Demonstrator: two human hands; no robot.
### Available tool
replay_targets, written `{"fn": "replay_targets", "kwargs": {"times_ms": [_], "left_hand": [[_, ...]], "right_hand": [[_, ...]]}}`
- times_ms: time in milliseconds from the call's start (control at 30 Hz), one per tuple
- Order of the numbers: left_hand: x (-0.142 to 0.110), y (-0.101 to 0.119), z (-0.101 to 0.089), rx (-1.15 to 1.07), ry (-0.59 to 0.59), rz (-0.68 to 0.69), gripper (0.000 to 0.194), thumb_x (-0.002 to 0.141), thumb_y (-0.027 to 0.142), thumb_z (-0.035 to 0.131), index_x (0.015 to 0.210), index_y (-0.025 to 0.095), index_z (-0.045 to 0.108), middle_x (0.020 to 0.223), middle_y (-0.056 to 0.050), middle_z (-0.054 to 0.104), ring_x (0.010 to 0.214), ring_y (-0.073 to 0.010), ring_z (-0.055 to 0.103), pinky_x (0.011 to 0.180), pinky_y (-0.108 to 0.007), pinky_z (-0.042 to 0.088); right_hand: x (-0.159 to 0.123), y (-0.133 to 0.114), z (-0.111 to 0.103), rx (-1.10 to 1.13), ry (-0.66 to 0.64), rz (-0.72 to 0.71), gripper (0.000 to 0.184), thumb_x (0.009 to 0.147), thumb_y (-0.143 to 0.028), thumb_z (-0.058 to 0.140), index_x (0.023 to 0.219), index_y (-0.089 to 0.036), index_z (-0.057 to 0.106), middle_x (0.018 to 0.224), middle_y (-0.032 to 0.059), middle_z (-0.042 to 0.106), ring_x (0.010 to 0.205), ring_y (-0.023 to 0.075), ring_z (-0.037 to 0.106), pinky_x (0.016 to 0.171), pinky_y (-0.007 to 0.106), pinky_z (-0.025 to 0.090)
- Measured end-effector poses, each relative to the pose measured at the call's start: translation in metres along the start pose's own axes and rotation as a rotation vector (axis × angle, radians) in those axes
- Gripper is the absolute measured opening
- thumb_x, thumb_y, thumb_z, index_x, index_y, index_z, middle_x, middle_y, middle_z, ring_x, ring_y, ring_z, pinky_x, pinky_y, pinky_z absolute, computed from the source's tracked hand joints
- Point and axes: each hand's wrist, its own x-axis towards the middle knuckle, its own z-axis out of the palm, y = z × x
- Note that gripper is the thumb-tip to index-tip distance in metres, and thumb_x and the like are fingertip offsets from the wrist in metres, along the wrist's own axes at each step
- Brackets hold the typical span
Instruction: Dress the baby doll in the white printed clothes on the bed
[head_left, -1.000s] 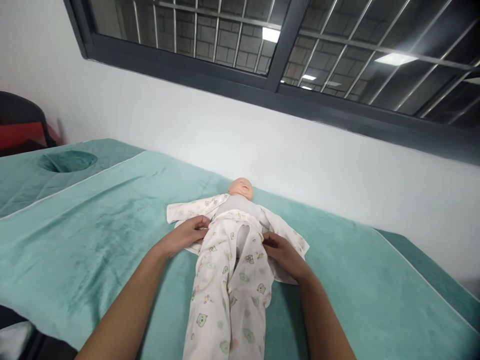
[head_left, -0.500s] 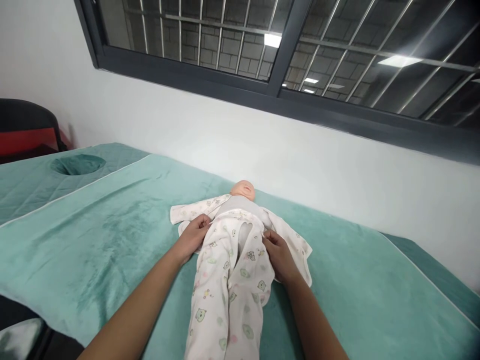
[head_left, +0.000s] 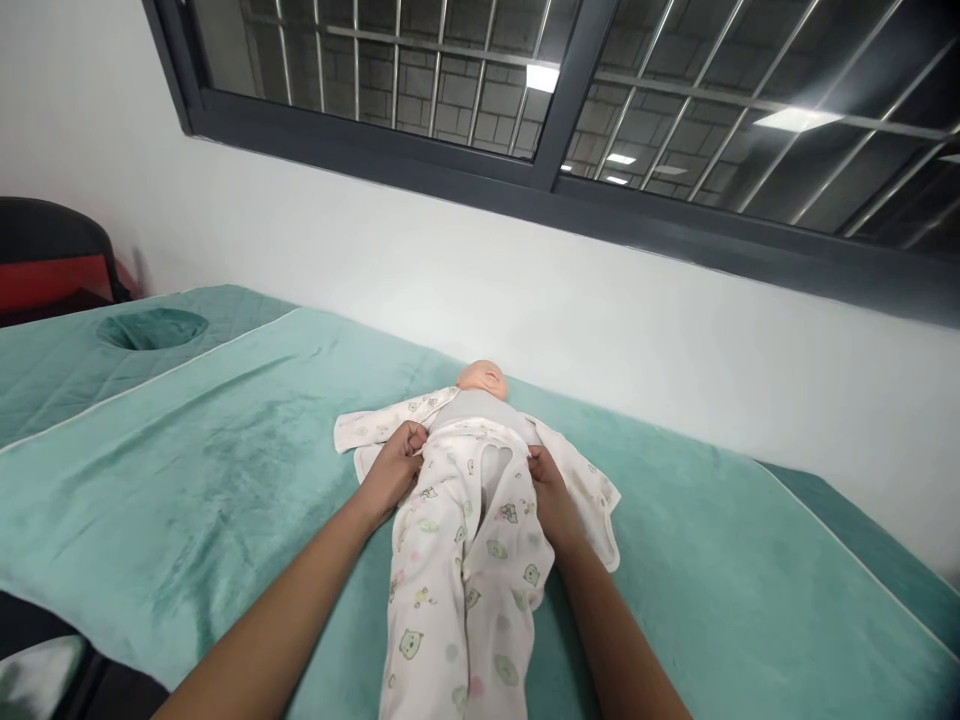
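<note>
A baby doll (head_left: 482,379) lies on its back with its head toward the wall. White baby pants (head_left: 442,570) printed with green bears cover its legs up to the waist, and an opening in the crotch shows grey beneath. My left hand (head_left: 397,465) is closed on the waistband at the left hip. On the opposite hip, my right hand (head_left: 551,490) pinches the pants' side edge, its fingertips partly hidden. A matching baby jacket (head_left: 581,475) lies spread open under the doll, its sleeves out to both sides and the grey torso (head_left: 480,408) showing.
Green fabric (head_left: 225,480) covers the bed, with a round face hole (head_left: 154,328) at the left end. Behind it rises a white wall (head_left: 525,280) under a dark-framed, barred window (head_left: 480,180). A black and red chair (head_left: 56,250) stands at far left.
My right hand has shifted slightly up along the pants' edge toward the waist. The pants legs have swung a little to the right. Both hands keep hold of the pants.
</note>
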Motion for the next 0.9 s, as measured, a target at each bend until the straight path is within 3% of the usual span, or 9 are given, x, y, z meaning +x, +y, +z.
{"fn": "replay_targets", "kwargs": {"times_ms": [133,200,300,367,467,567,733,900], "left_hand": [[0.003,-0.005,-0.006,0.171,0.093,0.08,0.019,0.071,0.017,0.064,0.083,0.021,0.05,0.073,0.006,0.054,0.065,-0.0105,0.051,0.057,-0.021,0.038],[0.005,-0.008,-0.01,0.31,0.156,0.18,0.015,0.077,0.023,0.063,0.091,0.021,0.057,0.085,0.001,0.061,0.077,-0.0137,0.058,0.068,-0.025,0.045],[0.011,-0.011,-0.015,0.511,0.123,0.38,0.019,0.088,0.031,0.054,0.102,0.023,0.063,0.109,-0.004,0.064,0.102,-0.0184,0.06,0.091,-0.032,0.046],[0.016,-0.01,-0.018,0.611,0.062,0.46,0.023,0.092,0.031,0.049,0.108,0.024,0.064,0.12,-0.004,0.064,0.113,-0.0195,0.058,0.101,-0.034,0.042],[0.023,-0.004,-0.017,0.735,-0.009,0.457,0.025,0.094,0.033,0.046,0.111,0.024,0.063,0.119,-0.004,0.066,0.111,-0.0201,0.06,0.1,-0.034,0.043],[0.032,0.006,-0.012,0.899,-0.038,0.432,0.024,0.094,0.037,0.045,0.1,0.023,0.063,0.104,-0.004,0.07,0.098,-0.0221,0.063,0.089,-0.035,0.046],[0.055,0.015,-0.001,0.989,0.103,0.308,0.027,0.096,0.038,0.039,0.093,0.023,0.06,0.088,-0.003,0.07,0.084,-0.023,0.063,0.074,-0.033,0.043],[0.066,0.01,0.001,0.931,0.175,0.245,0.026,0.094,0.037,0.041,0.084,0.023,0.06,0.081,0.0,0.068,0.079,-0.0206,0.062,0.071,-0.031,0.042]], "right_hand": [[-0.002,0.002,-0.008,-0.211,0.025,-0.107,0.022,0.085,-0.037,0.059,0.103,-0.024,0.058,0.097,0.0036,0.067,0.087,0.0212,0.061,0.078,0.035,0.049],[-0.003,0.005,-0.013,-0.373,0.016,-0.201,0.022,0.089,-0.037,0.055,0.107,-0.025,0.059,0.107,0.0058,0.065,0.095,0.0222,0.061,0.086,0.037,0.049],[-0.003,0.007,-0.018,-0.602,0.026,-0.419,0.022,0.092,-0.034,0.05,0.11,-0.024,0.059,0.127,0.0086,0.058,0.116,0.0242,0.054,0.101,0.041,0.042],[-0.001,0.006,-0.019,-0.667,0.038,-0.467,0.027,0.094,-0.033,0.047,0.117,-0.025,0.058,0.135,0.0083,0.054,0.124,0.0247,0.05,0.106,0.041,0.039],[0.004,0.001,-0.015,-0.677,0.031,-0.356,0.032,0.096,-0.037,0.042,0.121,-0.027,0.059,0.124,0.0058,0.064,0.114,0.0249,0.058,0.098,0.039,0.044],[0.014,-0.003,-0.011,-0.694,0.054,-0.268,0.031,0.094,-0.044,0.043,0.104,-0.025,0.065,0.098,0.004,0.071,0.091,0.0249,0.062,0.082,0.037,0.046],[0.047,-0.003,-0.008,-0.625,0.235,-0.169,0.029,0.089,-0.046,0.044,0.084,-0.022,0.061,0.083,0.0034,0.068,0.081,0.0227,0.057,0.074,0.034,0.042],[0.065,-0.002,-0.012,-0.593,0.179,-0.088,0.032,0.084,-0.046,0.048,0.067,-0.02,0.057,0.062,-0.0001,0.059,0.062,0.0183,0.052,0.062,0.03,0.04]]}}
